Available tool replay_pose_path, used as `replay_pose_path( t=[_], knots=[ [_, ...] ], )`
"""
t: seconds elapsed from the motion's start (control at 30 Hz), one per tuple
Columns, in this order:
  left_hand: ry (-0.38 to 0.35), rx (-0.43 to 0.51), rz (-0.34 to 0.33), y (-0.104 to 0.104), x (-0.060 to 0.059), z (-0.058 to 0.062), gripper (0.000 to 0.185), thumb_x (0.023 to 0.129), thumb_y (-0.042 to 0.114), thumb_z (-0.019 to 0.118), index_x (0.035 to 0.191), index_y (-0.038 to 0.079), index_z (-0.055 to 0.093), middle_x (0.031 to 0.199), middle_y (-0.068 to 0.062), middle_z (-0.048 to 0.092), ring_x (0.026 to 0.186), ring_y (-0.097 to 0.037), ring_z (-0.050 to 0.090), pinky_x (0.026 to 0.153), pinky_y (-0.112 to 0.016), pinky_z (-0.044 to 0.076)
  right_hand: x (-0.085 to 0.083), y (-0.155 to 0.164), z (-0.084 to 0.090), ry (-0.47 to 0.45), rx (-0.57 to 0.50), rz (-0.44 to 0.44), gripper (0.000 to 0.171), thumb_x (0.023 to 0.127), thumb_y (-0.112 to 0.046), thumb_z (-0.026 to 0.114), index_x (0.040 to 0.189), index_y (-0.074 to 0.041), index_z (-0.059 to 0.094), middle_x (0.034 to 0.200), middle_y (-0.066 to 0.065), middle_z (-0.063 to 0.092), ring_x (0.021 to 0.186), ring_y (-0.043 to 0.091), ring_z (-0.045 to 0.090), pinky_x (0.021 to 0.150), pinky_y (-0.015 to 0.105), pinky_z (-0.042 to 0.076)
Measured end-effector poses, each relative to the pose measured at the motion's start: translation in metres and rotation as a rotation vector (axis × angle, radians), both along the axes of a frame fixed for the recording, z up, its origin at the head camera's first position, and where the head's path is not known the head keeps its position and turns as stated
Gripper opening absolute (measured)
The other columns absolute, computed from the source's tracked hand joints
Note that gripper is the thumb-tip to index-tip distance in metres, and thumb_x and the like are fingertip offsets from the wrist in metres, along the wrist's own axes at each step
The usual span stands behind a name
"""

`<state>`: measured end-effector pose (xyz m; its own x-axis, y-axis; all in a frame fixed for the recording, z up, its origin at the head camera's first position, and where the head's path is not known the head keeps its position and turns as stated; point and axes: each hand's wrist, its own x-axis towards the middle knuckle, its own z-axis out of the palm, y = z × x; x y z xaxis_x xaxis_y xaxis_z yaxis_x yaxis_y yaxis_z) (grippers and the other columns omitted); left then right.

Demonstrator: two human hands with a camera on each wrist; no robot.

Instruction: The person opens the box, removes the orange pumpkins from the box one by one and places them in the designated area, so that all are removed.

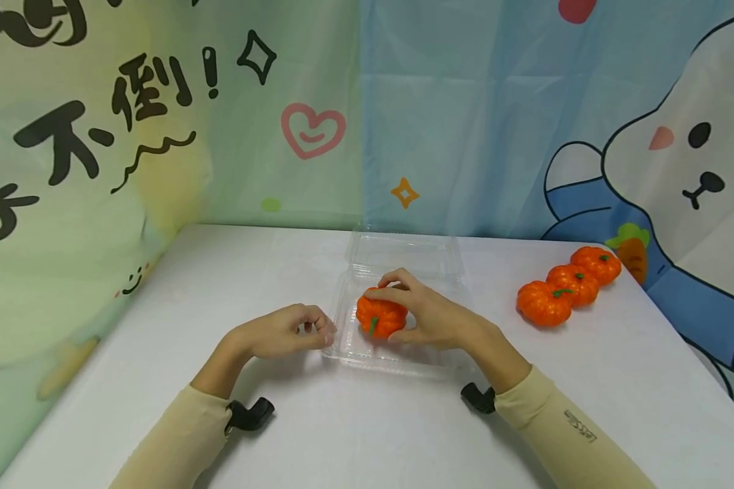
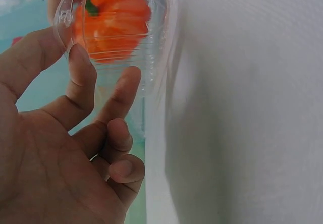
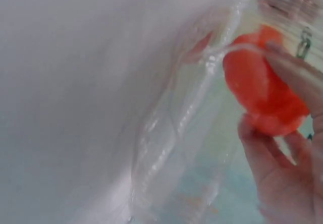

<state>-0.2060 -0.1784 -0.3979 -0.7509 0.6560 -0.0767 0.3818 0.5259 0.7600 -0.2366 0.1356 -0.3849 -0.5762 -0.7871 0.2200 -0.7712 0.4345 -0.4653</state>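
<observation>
- head view: the right hand curls its fingers and thumb round an orange pumpkin sitting in the clear plastic container on the white table. the left hand rests loosely curled at the container's left edge, gripping nothing. three more pumpkins sit in a row well to the right.
- left wrist view: relaxed fingers just beside the container wall, the pumpkin behind it.
- right wrist view: blurred; fingers wrapped about the pumpkin inside the container.
</observation>
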Motion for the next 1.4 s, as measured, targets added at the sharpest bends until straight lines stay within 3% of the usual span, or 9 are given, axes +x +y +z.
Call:
replay_pose_path(
  t=[0.3,0.7,1.0,1.17,1.3,1.4],
  knots=[
    [-0.002,0.01,-0.001,-0.002,0.0,-0.003,0.017,0.1,0.028,0.064,0.09,0.016,0.07,0.117,0.004,0.071,0.112,-0.02,0.058,0.098,-0.043,0.044,-0.002,0.019,0.013,0.044,-0.04,-0.029,0.07,0.082,-0.007,0.086,0.144,-0.018,0.057,0.143,0.009,0.043,0.129,0.028,0.051,0.102,0.042,0.051],
    [0.002,0.016,-0.015,-0.001,0.001,0.0,0.021,0.1,0.027,0.063,0.087,0.011,0.068,0.118,0.001,0.07,0.113,-0.02,0.058,0.097,-0.042,0.043,0.001,0.042,0.019,0.076,-0.084,-0.086,0.073,0.083,-0.012,0.086,0.148,-0.018,0.053,0.143,0.009,0.042,0.128,0.029,0.052,0.101,0.045,0.052],
    [-0.001,0.014,-0.021,-0.003,0.002,-0.001,0.02,0.1,0.026,0.062,0.088,0.013,0.069,0.121,-0.003,0.07,0.114,-0.021,0.058,0.096,-0.041,0.043,0.001,0.063,0.017,0.202,-0.144,-0.124,0.074,0.079,-0.013,0.09,0.146,-0.015,0.056,0.141,0.009,0.047,0.124,0.026,0.054,0.093,0.041,0.056],
    [0.009,0.014,-0.019,-0.003,0.002,-0.001,0.018,0.1,0.026,0.063,0.088,0.014,0.068,0.121,-0.004,0.07,0.114,-0.021,0.058,0.096,-0.041,0.044,-0.001,0.074,0.019,0.236,-0.147,-0.161,0.076,0.078,-0.015,0.091,0.146,-0.016,0.056,0.14,0.008,0.049,0.125,0.023,0.053,0.097,0.029,0.053],
    [-0.003,0.02,-0.021,-0.003,0.003,0.0,0.018,0.1,0.026,0.063,0.087,0.014,0.067,0.123,-0.006,0.07,0.115,-0.022,0.058,0.096,-0.041,0.043,-0.003,0.085,0.026,0.271,-0.162,-0.188,0.078,0.076,-0.014,0.092,0.145,-0.013,0.057,0.139,0.01,0.05,0.125,0.023,0.053,0.1,0.014,0.044],
    [-0.001,0.017,-0.019,-0.004,0.003,0.0,0.02,0.101,0.026,0.062,0.087,0.013,0.068,0.124,-0.006,0.07,0.117,-0.022,0.058,0.097,-0.042,0.043,-0.005,0.094,0.031,0.284,-0.183,-0.197,0.079,0.074,-0.01,0.093,0.144,-0.012,0.057,0.139,0.011,0.05,0.123,0.023,0.053,0.101,0.008,0.038]
  ],
)
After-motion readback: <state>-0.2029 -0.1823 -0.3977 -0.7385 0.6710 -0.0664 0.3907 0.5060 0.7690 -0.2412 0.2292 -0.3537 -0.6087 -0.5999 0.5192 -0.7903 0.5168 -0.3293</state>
